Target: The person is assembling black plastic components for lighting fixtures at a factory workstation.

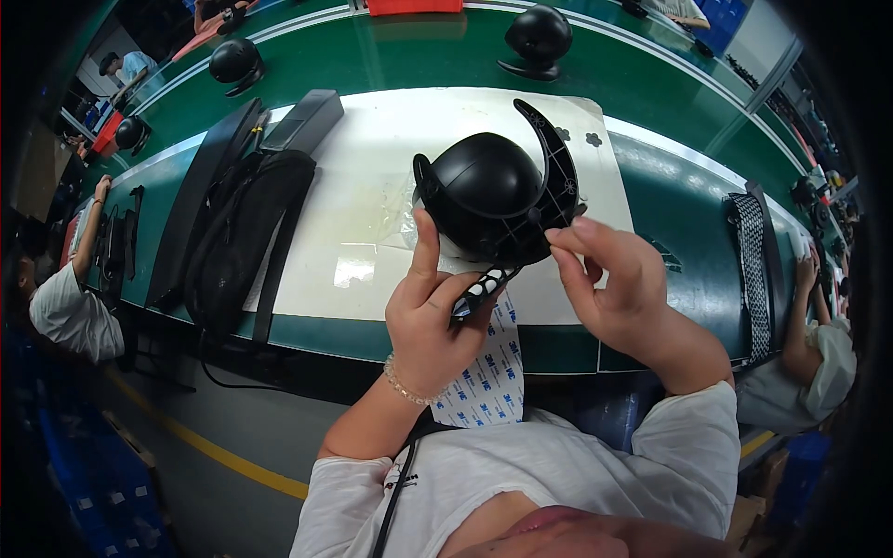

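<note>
A glossy black domed shell (488, 172) rests on the white work mat in front of me. Around its side runs a curved black band (556, 167) with a pointed upper end and ribs on its inner face. My left hand (433, 321) is at the near left of the shell, thumb raised against it. Its curled fingers hold a black piece with white rounded spots (479, 290). At the near right edge of the band, my right hand (609, 270) is closed, thumb and forefinger pinched together. Whatever lies between those fingertips is too small or hidden to make out.
A white sheet with blue print (484, 381) hangs over the near table edge. Black pouches (246, 232) and a grey box (312, 121) lie left; a checkered strip (752, 270) lies right. More black domes (539, 39) stand on the green belt (391, 56). Co-workers sit on both sides.
</note>
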### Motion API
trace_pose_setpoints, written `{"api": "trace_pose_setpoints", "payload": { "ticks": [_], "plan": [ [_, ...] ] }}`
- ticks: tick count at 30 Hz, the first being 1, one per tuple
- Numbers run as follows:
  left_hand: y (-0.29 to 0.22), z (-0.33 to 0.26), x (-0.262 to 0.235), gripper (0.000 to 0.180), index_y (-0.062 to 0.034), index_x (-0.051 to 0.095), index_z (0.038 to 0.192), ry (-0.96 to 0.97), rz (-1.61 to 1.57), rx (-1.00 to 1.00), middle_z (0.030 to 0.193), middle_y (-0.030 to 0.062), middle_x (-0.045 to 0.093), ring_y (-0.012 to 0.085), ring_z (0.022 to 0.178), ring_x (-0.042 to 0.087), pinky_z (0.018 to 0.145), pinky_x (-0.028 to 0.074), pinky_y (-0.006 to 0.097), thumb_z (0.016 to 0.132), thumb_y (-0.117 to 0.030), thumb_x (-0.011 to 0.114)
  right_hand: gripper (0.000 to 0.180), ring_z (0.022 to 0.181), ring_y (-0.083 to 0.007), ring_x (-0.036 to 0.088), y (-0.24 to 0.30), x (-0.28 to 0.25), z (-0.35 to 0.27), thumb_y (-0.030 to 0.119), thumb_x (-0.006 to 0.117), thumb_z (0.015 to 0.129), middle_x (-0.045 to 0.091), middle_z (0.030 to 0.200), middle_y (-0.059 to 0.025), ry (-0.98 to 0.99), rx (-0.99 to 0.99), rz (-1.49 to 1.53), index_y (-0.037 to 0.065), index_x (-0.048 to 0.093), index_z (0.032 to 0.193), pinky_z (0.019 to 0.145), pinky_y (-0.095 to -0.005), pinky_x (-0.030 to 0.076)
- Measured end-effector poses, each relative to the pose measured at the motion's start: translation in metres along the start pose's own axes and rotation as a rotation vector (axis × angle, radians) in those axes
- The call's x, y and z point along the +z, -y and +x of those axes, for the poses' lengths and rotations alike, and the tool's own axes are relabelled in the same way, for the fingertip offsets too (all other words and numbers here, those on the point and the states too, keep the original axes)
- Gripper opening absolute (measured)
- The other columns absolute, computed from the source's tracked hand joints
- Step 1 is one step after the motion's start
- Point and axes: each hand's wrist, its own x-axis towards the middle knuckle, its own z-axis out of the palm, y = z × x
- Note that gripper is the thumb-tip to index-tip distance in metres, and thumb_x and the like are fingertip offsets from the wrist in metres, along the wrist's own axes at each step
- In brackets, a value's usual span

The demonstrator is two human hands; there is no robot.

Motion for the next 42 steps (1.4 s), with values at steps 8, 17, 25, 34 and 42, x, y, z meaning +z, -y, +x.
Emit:
{"api": "trace_pose_setpoints", "payload": {
  "ticks": [8, 17, 25, 34, 42],
  "plan": [
    [0.002, 0.000, 0.001, 0.017, 0.0033, 0.059, 0.075, -0.004, -0.029, -0.034, 0.137, 0.0277, 0.026, 0.0114, 0.066, 0.060, 0.059, 0.046, 0.021, 0.064, 0.002, 0.073, 0.033, 0.055, -0.0107, 0.052, -0.003, -0.019, 0.018, 0.007, 0.065, 0.075, 0.061, 0.089, -0.0039, 0.099, 0.467, 0.301, 0.010, 0.056, 0.106, 0.050, -0.0217, 0.040],
    [0.004, 0.001, 0.005, 0.014, 0.0004, 0.061, 0.072, -0.084, -0.026, 0.046, 0.133, 0.0279, 0.032, 0.0132, 0.051, 0.056, 0.054, 0.046, 0.022, 0.063, -0.002, 0.072, 0.010, 0.110, -0.0196, 0.040, -0.049, -0.014, 0.019, 0.017, 0.058, 0.083, 0.043, 0.120, -0.0081, 0.128, 0.625, 0.633, 0.009, 0.054, 0.088, 0.092, -0.0324, 0.031],
    [0.003, 0.001, 0.005, 0.014, 0.0005, 0.061, 0.071, -0.073, -0.051, 0.021, 0.134, 0.0275, 0.032, 0.0133, 0.050, 0.056, 0.051, 0.046, 0.021, 0.063, -0.001, 0.072, 0.011, 0.120, -0.0243, 0.035, -0.048, -0.012, 0.020, 0.018, 0.056, 0.084, 0.041, 0.127, -0.0095, 0.205, 0.587, 0.524, 0.008, 0.054, 0.088, 0.099, -0.0373, 0.027],
    [0.003, 0.000, 0.007, 0.014, 0.0013, 0.059, 0.070, -0.065, -0.054, 0.020, 0.134, 0.0268, 0.031, 0.0140, 0.051, 0.057, 0.052, 0.046, 0.021, 0.064, -0.001, 0.071, 0.010, 0.117, -0.0274, 0.039, -0.040, -0.007, 0.018, 0.015, 0.057, 0.082, 0.049, 0.120, -0.0095, 0.123, 0.436, 0.215, 0.005, 0.056, 0.085, 0.095, -0.0378, 0.031],
    [0.000, 0.002, 0.002, 0.015, 0.0024, 0.059, 0.072, -0.051, -0.067, 0.008, 0.134, 0.0264, 0.033, 0.0144, 0.058, 0.059, 0.056, 0.047, 0.022, 0.065, -0.001, 0.072, 0.015, 0.105, -0.0202, 0.051, -0.031, -0.009, 0.007, 0.016, 0.063, 0.074, 0.057, 0.111, -0.0023, 0.075, -0.013, -0.309, 0.010, 0.063, 0.088, 0.088, -0.0348, 0.030]
  ]
}}
